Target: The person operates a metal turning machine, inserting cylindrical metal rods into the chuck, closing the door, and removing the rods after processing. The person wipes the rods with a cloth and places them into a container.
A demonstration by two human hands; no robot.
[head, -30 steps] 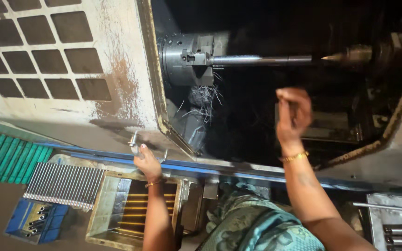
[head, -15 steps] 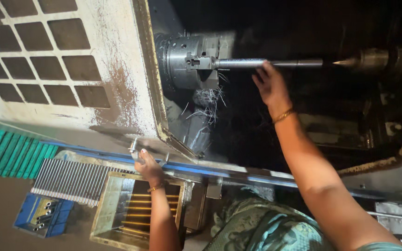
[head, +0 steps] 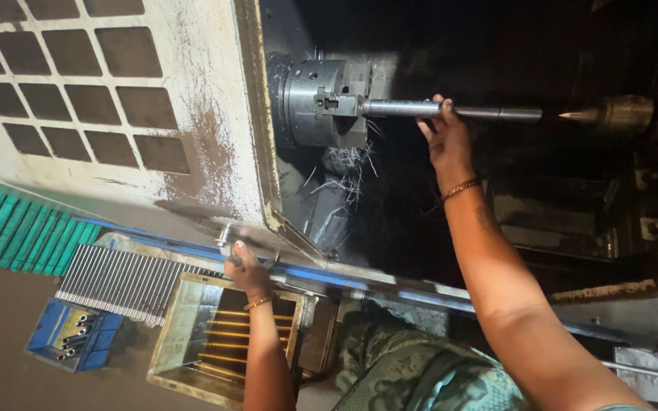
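Note:
Inside a dark lathe enclosure, a round metal chuck [head: 315,104] clamps a long steel rod [head: 489,113] that points right toward a pointed tailstock centre [head: 582,116]. My right hand [head: 445,138] reaches in and wraps its fingers around the rod near its middle. My left hand [head: 247,268] rests lower down on a small metal handle [head: 226,237] at the blue front rail [head: 359,280] of the machine, fingers curled over it. Both wrists wear thin bangles.
Metal swarf [head: 348,164] hangs below the chuck. A rusty white door panel with square recesses [head: 108,99] fills the left. Below lie a row of finished steel rods [head: 127,281], a blue box of parts [head: 74,335], a green grating [head: 17,236] and a yellowed tray [head: 215,335].
My right hand moved left and up from open air to the rod and closed around it. My left hand stayed on the handle at the rail.

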